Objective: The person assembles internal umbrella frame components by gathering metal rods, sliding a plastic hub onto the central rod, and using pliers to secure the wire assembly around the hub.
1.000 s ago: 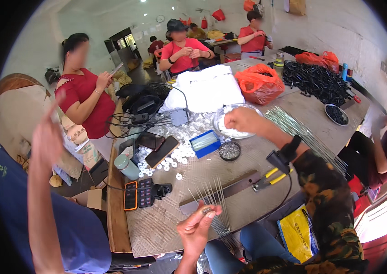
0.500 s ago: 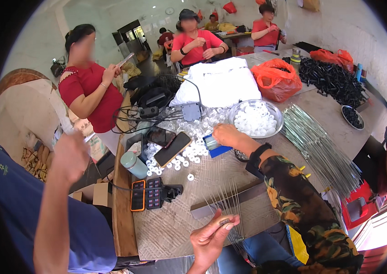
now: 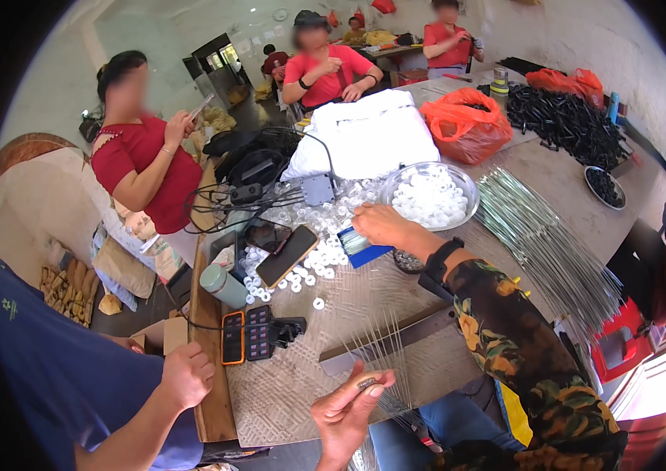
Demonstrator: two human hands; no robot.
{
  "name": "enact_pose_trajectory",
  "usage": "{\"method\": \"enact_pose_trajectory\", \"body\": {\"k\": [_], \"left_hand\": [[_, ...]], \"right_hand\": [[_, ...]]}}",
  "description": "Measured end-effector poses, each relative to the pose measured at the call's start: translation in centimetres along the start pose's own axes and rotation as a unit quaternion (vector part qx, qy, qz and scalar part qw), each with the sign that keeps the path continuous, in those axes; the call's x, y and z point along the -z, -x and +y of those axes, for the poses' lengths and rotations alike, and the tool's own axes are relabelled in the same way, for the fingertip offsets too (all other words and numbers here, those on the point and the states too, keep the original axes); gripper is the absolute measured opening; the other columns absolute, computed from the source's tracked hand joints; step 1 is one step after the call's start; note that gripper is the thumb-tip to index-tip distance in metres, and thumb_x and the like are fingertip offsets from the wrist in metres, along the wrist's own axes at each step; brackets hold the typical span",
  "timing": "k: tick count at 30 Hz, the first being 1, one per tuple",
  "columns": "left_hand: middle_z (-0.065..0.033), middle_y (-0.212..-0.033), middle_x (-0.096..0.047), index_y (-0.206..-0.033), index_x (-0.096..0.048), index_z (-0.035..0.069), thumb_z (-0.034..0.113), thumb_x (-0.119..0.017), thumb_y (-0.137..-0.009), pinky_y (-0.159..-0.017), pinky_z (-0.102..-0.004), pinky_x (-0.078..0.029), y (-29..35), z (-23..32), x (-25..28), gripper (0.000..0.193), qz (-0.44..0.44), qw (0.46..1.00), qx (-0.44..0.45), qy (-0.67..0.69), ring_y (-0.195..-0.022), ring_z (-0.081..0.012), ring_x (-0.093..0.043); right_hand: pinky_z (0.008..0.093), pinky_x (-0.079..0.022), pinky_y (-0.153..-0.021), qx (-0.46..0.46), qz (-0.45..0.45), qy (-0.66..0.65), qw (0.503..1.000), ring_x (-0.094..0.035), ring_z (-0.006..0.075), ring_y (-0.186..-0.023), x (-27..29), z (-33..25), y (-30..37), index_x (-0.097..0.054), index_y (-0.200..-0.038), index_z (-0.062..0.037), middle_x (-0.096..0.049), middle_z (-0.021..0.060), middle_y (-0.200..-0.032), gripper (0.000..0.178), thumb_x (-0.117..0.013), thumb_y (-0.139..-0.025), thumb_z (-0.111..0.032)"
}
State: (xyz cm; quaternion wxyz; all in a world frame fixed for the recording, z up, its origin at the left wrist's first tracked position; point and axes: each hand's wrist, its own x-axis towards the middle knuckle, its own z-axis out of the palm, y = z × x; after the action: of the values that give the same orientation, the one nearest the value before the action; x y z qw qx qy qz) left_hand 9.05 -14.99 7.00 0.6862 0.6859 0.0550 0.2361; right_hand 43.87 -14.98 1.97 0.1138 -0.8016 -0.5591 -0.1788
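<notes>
My left hand [image 3: 346,412], low in the middle, is closed with thumb and forefinger pinched. Several thin metal rods [image 3: 392,353] fan out from beside its fingertips, apparently gripped in it. A small dark ribbed piece [image 3: 366,384] shows between thumb and finger; its kind is unclear. My right hand [image 3: 384,226], in a camouflage sleeve with a black wristband, reaches to a small blue box [image 3: 366,255] of thin pale sticks. Its fingers bend down at the box's edge, and their tips are hidden. White plastic rings [image 3: 319,303] and a metal bowl [image 3: 470,188] of white pieces lie nearby.
A long bundle of metal rods [image 3: 549,251] lies to the right. Farther back are a white sack [image 3: 364,141], an orange bag [image 3: 466,129] and black parts [image 3: 560,118]. Phones [image 3: 287,257] and a bottle [image 3: 223,285] lie left. A co-worker's hand [image 3: 187,375] is beside the table's left edge.
The co-worker's raised hand at the left has come down beside the table edge. My view has shifted slightly. My right hand stays at the blue box, my left by the rods.
</notes>
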Motion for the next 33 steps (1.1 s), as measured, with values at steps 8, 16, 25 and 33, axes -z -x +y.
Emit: {"method": "enact_pose_trajectory", "body": {"k": [8, 16, 25, 33], "left_hand": [[-0.0136, -0.075, -0.065, -0.087, -0.061, -0.005, 0.003, -0.061, -0.076, -0.1, -0.036, -0.03, 0.3, -0.3, -0.8, 0.014, 0.057, 0.998, -0.029, -0.025, -0.071, -0.017, -0.062], [-0.0105, -0.081, -0.065, -0.092, -0.062, -0.006, 0.001, -0.058, -0.079, -0.099, -0.0351, -0.031, 0.5, 0.9, -1.3, 0.015, 0.036, 0.999, 0.013, -0.017, -0.078, -0.0142, -0.06], [-0.009, -0.082, -0.066, -0.097, -0.063, -0.002, 0.0, -0.061, -0.078, -0.092, -0.0293, -0.038, 1.9, 0.2, -0.3, 0.019, 0.013, 0.999, 0.006, 0.037, -0.08, -0.0109, -0.059], [-0.0082, -0.082, -0.065, -0.096, -0.063, -0.002, 0.001, -0.06, -0.079, -0.087, -0.0273, -0.042, 1.7, 0.4, -1.0, 0.017, 0.02, 0.999, 0.006, 0.032, -0.08, -0.0107, -0.059]], "right_hand": [[0.0451, -0.046, -0.058, -0.027, 0.041, -0.139, 0.989, -0.059, 0.038, -0.068, 5.3, -4.0, 1.7, -0.037, -0.091, 0.0053, -0.056, 0.0221, -0.085, 0.024, -0.05, -0.071, 0.002], [0.0295, -0.043, -0.048, 0.062, 0.175, -0.267, 0.946, -0.054, 0.0182, -0.062, 17.9, -14.4, 15.7, -0.058, -0.087, -0.0149, -0.048, 0.0026, -0.078, 0.012, -0.06, -0.076, -0.012], [0.0219, -0.044, -0.046, 0.039, 0.24, -0.233, 0.942, -0.049, 0.0102, -0.053, 16.1, -18.3, 18.8, -0.063, -0.105, -0.0271, -0.045, 0.0, -0.075, 0.05, -0.062, -0.064, 0.001], [0.0231, -0.043, -0.044, 0.012, 0.2, -0.275, 0.94, -0.052, 0.0115, -0.056, 15.9, -17.9, 19.3, -0.06, -0.109, -0.0286, -0.046, 0.0002, -0.077, 0.051, -0.059, -0.067, 0.0]]}}
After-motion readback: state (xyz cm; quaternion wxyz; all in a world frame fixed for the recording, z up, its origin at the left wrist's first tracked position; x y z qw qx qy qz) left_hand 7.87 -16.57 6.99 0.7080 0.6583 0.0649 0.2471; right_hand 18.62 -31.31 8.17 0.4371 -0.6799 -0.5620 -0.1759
